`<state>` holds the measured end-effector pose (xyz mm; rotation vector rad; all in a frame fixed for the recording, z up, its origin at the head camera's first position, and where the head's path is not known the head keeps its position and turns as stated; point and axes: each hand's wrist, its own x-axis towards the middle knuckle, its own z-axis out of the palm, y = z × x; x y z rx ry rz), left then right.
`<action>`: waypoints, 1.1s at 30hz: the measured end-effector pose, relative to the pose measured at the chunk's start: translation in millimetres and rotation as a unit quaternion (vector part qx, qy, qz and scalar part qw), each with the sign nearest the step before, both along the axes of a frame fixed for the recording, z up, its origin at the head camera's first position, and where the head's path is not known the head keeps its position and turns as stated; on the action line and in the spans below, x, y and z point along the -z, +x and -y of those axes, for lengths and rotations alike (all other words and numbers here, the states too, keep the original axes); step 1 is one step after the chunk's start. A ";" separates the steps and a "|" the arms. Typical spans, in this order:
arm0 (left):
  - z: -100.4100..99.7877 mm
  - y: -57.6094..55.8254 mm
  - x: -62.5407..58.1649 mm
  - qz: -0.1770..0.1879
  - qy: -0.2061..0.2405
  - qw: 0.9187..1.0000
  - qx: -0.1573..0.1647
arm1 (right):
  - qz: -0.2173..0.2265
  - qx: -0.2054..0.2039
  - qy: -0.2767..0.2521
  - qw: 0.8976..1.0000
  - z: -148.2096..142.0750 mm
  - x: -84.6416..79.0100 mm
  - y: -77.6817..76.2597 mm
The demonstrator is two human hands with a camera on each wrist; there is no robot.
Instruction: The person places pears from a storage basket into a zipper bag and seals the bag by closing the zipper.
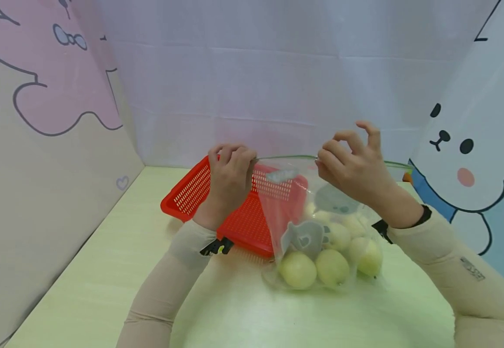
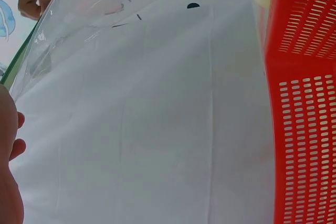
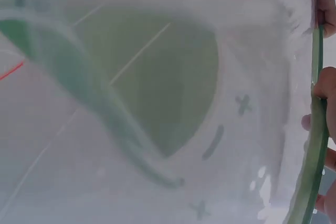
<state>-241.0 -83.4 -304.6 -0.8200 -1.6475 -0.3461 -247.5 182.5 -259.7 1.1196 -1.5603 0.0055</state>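
Note:
A clear zip bag (image 1: 338, 199) with grey cartoon prints stands upright on the table. Several round yellow-green fruits (image 1: 297, 270) fill its lower part. Along its mouth runs a green zip strip (image 1: 291, 157). My left hand (image 1: 231, 176) grips the left end of that strip, fingers curled over the top. Farther right, my right hand (image 1: 356, 166) pinches the strip between thumb and fingers, its index finger raised. In the right wrist view fingers (image 3: 328, 85) press against the green strip. The left wrist view shows only part of the left hand (image 2: 8, 156).
Behind and left of the bag, a red perforated plastic basket (image 1: 188, 193) lies tilted, partly seen through the bag. The pale table (image 1: 82, 280) meets a white cloth backdrop (image 1: 256, 87). Printed cartoon panels stand at both sides. A small colourful item (image 1: 407, 176) shows at the back right.

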 end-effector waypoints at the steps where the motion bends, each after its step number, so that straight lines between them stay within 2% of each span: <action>1: 0.8 -0.7 1.1 0.003 0.002 1.000 -0.005 | 0.005 0.007 0.000 1.000 -4.6 0.4 -0.2; 5: 4.3 -4.9 5.2 0.011 0.012 1.000 -0.016 | 0.022 0.029 -0.001 0.999 -21.8 2.1 -0.8; 14: 10.3 -17.3 13.2 0.022 0.055 0.998 -0.019 | 0.039 0.052 -0.031 0.997 -54.1 7.4 -7.4; 20: 13.6 -23.7 17.6 0.024 0.064 0.997 -0.029 | 0.055 0.067 -0.056 0.995 -74.5 11.5 -8.5; 27: 13.7 -28.8 19.3 0.032 0.062 0.997 -0.026 | 0.068 0.079 -0.085 0.991 -90.7 16.4 -7.4; 33: 3.0 -36.4 14.3 0.045 0.056 0.997 -0.004 | 0.076 0.084 -0.126 0.986 -101.4 16.7 -7.9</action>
